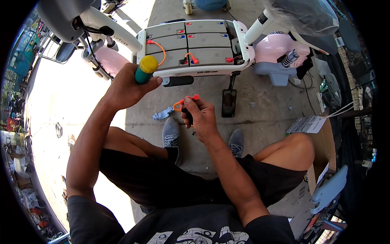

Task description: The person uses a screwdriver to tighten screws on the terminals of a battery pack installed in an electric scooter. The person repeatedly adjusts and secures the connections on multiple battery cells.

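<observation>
My left hand (129, 86) is closed round a screwdriver's green handle with a yellow end (148, 64), near the scooter's front edge; the shaft is hidden. Lower and to the right, my right hand (200, 117) pinches a short orange battery cable (177, 106) with a red terminal cap (196, 97), held in the air. Beyond both hands, several grey batteries (165, 42) sit in rows in the white-rimmed footboard bay (203, 72). One orange cable (164, 50) arches along the left batteries, and another with red and black caps (189, 58) lies on the front row.
White frame tubes (113, 29) rise at the left and right of the bay. A black pedal (229, 102) hangs below it. Pink body panels (280, 49) flank the right side. A light blue scrap (163, 113) lies on the concrete. An opened cardboard box (325, 142) stands beside my right knee.
</observation>
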Demonstrator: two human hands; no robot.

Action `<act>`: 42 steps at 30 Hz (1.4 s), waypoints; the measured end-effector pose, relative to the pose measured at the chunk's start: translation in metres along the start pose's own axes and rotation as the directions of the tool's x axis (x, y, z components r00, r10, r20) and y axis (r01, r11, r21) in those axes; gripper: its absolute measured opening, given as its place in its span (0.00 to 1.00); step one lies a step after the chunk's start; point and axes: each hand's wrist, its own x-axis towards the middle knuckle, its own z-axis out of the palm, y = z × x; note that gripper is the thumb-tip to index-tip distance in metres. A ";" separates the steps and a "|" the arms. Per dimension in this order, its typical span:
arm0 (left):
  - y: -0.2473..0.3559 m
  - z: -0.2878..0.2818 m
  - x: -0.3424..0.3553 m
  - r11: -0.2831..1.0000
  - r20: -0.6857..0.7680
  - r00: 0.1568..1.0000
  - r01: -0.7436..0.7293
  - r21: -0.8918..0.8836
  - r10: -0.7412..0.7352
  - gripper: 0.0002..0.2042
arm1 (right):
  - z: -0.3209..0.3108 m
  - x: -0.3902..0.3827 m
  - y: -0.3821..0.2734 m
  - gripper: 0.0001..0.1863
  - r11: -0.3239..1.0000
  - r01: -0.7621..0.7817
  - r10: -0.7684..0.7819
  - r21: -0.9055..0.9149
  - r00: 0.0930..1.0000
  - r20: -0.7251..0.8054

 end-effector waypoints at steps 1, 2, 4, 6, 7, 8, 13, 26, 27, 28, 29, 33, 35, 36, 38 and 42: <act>0.004 0.000 0.000 1.000 -0.008 1.000 0.009 -0.009 -0.009 0.16 | 0.000 0.000 0.000 0.14 1.000 -0.005 0.005 0.002 1.000 0.001; 0.006 0.000 -0.001 1.000 -0.017 1.000 0.017 -0.018 -0.017 0.15 | 0.000 0.000 0.000 0.15 1.000 -0.006 0.006 0.000 1.000 0.001; 0.004 -0.002 0.001 1.000 -0.031 1.000 0.004 -0.010 -0.004 0.15 | 0.001 0.000 0.001 0.15 1.000 -0.009 0.009 -0.003 1.000 0.003; 0.000 -0.003 0.002 1.000 -0.042 0.999 -0.005 -0.019 0.004 0.14 | 0.001 0.001 0.003 0.15 1.000 -0.004 0.004 -0.001 1.000 0.009; -0.002 -0.004 0.002 0.999 -0.046 0.999 -0.009 -0.035 0.007 0.14 | 0.001 0.001 0.003 0.15 1.000 -0.002 0.002 -0.002 1.000 0.010; -0.004 -0.004 0.002 0.999 -0.049 0.999 -0.012 -0.051 0.010 0.13 | 0.000 0.002 0.004 0.15 1.000 0.000 0.000 -0.008 1.000 0.007; -0.010 -0.006 0.002 0.995 -0.083 0.996 -0.042 -0.091 0.035 0.12 | 0.000 0.001 0.003 0.15 0.999 0.006 -0.007 -0.031 1.000 -0.006; -0.010 -0.023 -0.005 0.959 -0.136 0.984 -0.147 -0.244 0.116 0.05 | -0.003 0.003 -0.001 0.15 0.998 -0.030 0.026 -0.046 0.996 -0.086; -0.011 -0.027 -0.006 0.960 -0.125 0.986 -0.136 -0.245 0.108 0.06 | -0.003 0.003 -0.001 0.15 0.998 -0.033 0.029 -0.046 0.995 -0.095; -0.015 -0.030 -0.007 0.959 -0.122 0.985 -0.145 -0.243 0.118 0.06 | -0.004 0.003 -0.002 0.15 0.998 -0.036 0.031 -0.046 0.994 -0.107; -0.020 -0.033 -0.007 0.958 -0.120 0.985 -0.153 -0.241 0.127 0.06 | -0.006 0.005 0.002 0.16 0.998 -0.013 0.005 -0.065 0.994 -0.111; -0.036 -0.046 -0.018 0.970 -0.129 0.988 -0.116 -0.215 0.089 0.07 | -0.004 0.007 0.004 0.14 0.999 -0.013 0.007 -0.053 0.994 -0.105; -0.050 -0.051 -0.022 0.975 -0.140 0.989 -0.080 -0.206 0.051 0.09 | -0.007 0.008 0.006 0.14 0.999 -0.003 -0.002 -0.052 0.995 -0.100; -0.057 -0.053 -0.025 0.970 -0.128 0.991 -0.007 -0.243 -0.025 0.11 | -0.007 0.009 0.007 0.14 0.999 0.002 -0.008 -0.052 0.995 -0.099; -0.070 -0.057 -0.036 0.939 -0.112 0.977 0.137 -0.316 -0.181 0.13 | -0.005 0.009 0.006 0.14 0.998 -0.007 0.000 -0.066 0.994 -0.106; -0.149 -0.030 -0.068 0.789 -0.037 0.900 0.360 -0.498 -0.434 0.26 | -0.006 0.011 0.010 0.15 0.995 -0.013 -0.001 -0.104 0.991 -0.130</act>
